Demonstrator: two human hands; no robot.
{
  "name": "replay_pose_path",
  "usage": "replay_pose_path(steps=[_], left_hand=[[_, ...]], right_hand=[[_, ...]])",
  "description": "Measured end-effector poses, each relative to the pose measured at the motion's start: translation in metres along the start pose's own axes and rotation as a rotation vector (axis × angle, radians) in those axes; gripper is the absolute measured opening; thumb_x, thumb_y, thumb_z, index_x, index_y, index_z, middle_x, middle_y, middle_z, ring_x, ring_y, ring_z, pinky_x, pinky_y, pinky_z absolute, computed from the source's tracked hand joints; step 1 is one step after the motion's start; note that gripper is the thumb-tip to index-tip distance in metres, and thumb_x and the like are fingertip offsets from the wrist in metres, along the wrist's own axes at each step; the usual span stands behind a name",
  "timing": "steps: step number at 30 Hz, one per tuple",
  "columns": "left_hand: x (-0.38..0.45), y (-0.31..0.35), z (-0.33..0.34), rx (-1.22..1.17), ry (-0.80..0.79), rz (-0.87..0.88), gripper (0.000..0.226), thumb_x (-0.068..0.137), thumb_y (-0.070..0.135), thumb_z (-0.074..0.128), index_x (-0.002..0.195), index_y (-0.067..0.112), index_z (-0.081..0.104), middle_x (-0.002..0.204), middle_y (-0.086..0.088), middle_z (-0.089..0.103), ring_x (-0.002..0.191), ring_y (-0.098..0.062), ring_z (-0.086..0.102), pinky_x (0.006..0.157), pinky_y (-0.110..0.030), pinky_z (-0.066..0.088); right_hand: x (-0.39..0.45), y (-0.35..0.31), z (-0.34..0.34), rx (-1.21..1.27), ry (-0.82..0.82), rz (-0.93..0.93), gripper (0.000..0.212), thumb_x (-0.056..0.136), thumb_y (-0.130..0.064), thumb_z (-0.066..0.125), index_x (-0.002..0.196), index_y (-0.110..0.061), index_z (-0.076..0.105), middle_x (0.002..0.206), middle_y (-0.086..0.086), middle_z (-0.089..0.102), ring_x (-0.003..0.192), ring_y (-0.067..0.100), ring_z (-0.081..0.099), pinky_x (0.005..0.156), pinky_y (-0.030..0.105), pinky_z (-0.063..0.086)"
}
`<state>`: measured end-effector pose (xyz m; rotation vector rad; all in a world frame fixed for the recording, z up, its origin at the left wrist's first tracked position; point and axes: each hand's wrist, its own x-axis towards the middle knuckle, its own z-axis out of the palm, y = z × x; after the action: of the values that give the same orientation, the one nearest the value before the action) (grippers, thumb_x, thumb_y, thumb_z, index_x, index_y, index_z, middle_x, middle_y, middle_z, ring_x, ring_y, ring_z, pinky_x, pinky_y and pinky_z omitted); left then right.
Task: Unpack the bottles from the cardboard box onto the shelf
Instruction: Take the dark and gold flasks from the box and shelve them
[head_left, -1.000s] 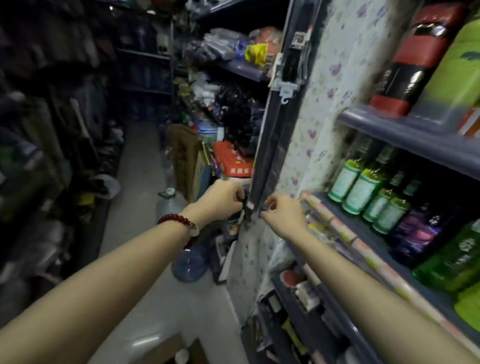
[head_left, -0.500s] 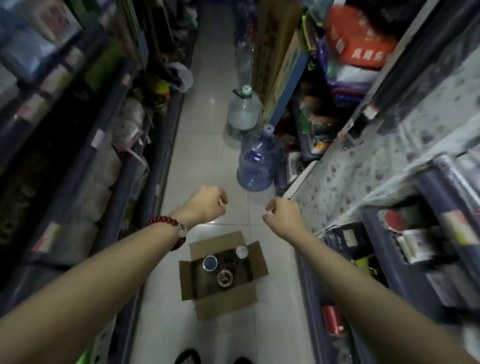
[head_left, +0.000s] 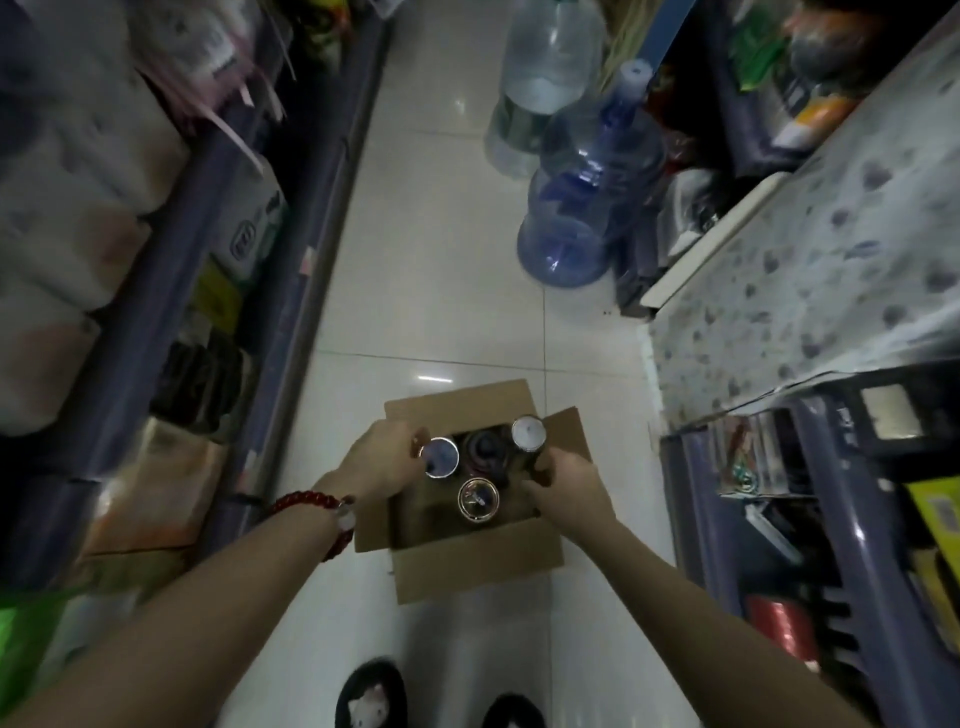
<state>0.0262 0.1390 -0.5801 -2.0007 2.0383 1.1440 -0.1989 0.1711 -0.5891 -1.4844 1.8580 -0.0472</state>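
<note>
The box (head_left: 467, 545) sits open on the floor in the middle of the aisle, flaps spread so both arms can reach straight down into it; shelves run along either side, and the right-hand shelf (head_left: 727, 467) stands just beside the box, handy for restocking. The left hand (head_left: 387, 460) is down at the box's left edge, fingers curled beside the left bottle (head_left: 440, 457); it seems to be taking hold of it below the cap, though whether the grip has closed I cannot tell. A red bead bracelet (head_left: 306, 506) rings that wrist. The right hand (head_left: 566, 480) reaches in at the right edge, fingers bent toward the right bottle (head_left: 528, 434); its fingertips are hidden, so that grip is also unclear. I count four bottles in the box: three with shiny caps and a dark one (head_left: 483, 448) between them; two big water jugs (head_left: 587, 176) stand further up the aisle floor.
</note>
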Motion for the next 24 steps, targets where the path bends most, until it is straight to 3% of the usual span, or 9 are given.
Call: replay_pose_path(steps=[5,8,10,13,16,19,22,24], left_hand=[[0.046,-0.051,0.078,-0.086,0.134,-0.021,0.021,0.091,0.022,0.053,0.104,0.012,0.066,0.102,-0.01,0.068,0.098,-0.028,0.061,0.073,-0.028,0.038],[0.071,-0.071,0.116,-0.168,0.174,0.007,0.026,0.091,0.024,0.055,0.113,0.011,0.06,0.111,-0.012,0.064,0.102,-0.027,0.057,0.078,-0.027,0.037],[0.086,-0.079,0.135,-0.196,0.195,0.02,0.042,0.089,0.027,0.06,0.128,0.014,0.053,0.125,-0.012,0.056,0.112,-0.026,0.053,0.089,-0.029,0.04],[0.099,-0.085,0.157,-0.305,0.233,0.062,0.07,0.082,0.026,0.071,0.142,0.017,0.037,0.141,-0.009,0.041,0.127,-0.024,0.044,0.103,-0.029,0.035],[0.107,-0.092,0.175,-0.399,0.25,0.128,0.089,0.073,0.015,0.078,0.147,0.021,0.029,0.147,-0.006,0.036,0.135,-0.019,0.036,0.111,-0.026,0.03],[0.112,-0.098,0.19,-0.42,0.263,0.117,0.105,0.068,0.01,0.083,0.15,0.026,0.02,0.151,-0.004,0.033,0.137,-0.017,0.034,0.107,-0.021,0.027],[0.12,-0.104,0.199,-0.529,0.305,0.072,0.112,0.063,0.012,0.087,0.15,0.028,0.018,0.149,0.0,0.04,0.134,-0.017,0.04,0.105,-0.023,0.031],[0.125,-0.108,0.203,-0.575,0.332,0.05,0.104,0.061,0.013,0.088,0.145,0.025,0.028,0.137,0.003,0.052,0.127,-0.015,0.047,0.102,-0.024,0.036]], right_hand=[[0.039,0.047,0.092,0.098,-0.005,0.002,0.034,0.084,-0.034,0.068,0.103,-0.009,0.055,0.096,0.006,0.05,0.085,0.021,0.049,0.064,0.026,0.033],[0.055,0.065,0.134,0.187,0.015,-0.017,0.047,0.085,-0.039,0.068,0.12,-0.013,0.051,0.113,0.007,0.051,0.105,0.023,0.052,0.078,0.028,0.042],[0.064,0.072,0.158,0.259,0.05,-0.019,0.06,0.082,-0.042,0.071,0.129,-0.016,0.045,0.127,0.008,0.049,0.117,0.023,0.05,0.091,0.032,0.045],[0.071,0.079,0.185,0.383,0.17,-0.026,0.076,0.072,-0.042,0.079,0.133,-0.02,0.038,0.133,0.004,0.047,0.123,0.022,0.047,0.095,0.033,0.044],[0.072,0.083,0.209,0.427,0.258,-0.047,0.094,0.061,-0.047,0.084,0.137,-0.03,0.031,0.136,-0.002,0.047,0.126,0.019,0.045,0.101,0.038,0.044],[0.069,0.086,0.23,0.544,0.293,-0.005,0.113,0.055,-0.042,0.088,0.144,-0.042,0.018,0.146,-0.005,0.044,0.131,0.015,0.042,0.105,0.032,0.039],[0.072,0.081,0.246,0.677,0.363,0.107,0.129,0.051,-0.034,0.092,0.15,-0.036,0.009,0.149,-0.002,0.044,0.135,0.02,0.043,0.109,0.036,0.038],[0.078,0.073,0.255,0.62,0.406,0.162,0.128,0.049,-0.034,0.093,0.151,-0.025,0.016,0.146,0.003,0.046,0.134,0.025,0.043,0.111,0.042,0.037]])
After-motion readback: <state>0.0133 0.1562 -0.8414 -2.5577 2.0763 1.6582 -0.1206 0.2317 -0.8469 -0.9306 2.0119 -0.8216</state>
